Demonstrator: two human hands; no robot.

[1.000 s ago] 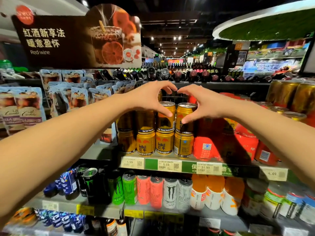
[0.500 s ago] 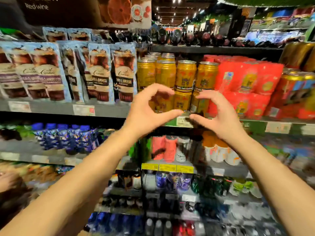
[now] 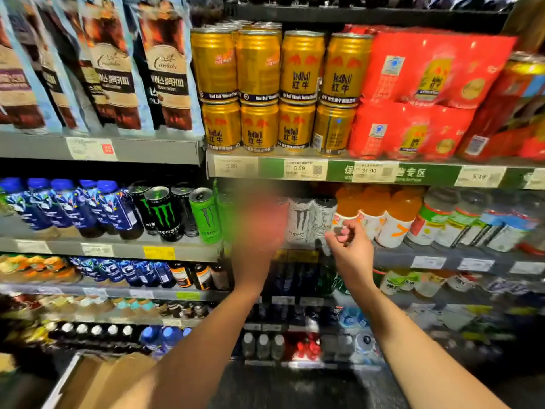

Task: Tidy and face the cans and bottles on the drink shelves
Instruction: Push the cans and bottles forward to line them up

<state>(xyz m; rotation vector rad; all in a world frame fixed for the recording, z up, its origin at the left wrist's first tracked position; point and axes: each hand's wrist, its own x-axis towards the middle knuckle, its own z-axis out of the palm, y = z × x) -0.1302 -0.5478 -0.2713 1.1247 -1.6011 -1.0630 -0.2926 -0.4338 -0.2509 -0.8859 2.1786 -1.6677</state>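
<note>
on the energy-drink shelf (image 3: 118,251), the left hand (image 3: 259,231) is too blurred to tell its grip. the right hand (image 3: 351,246), fingers loosely curled and holding nothing, is just beside two white monster cans (image 3: 309,221); best turn the text-side one logo-forward. above, eight front gold red bull cans (image 3: 277,90) in two tiers.

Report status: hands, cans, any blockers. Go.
Left hand blurred, grip unclear. Right hand loosely curled, empty, beside white Monster cans. Gold cans above, untouched. No blockers.
</note>
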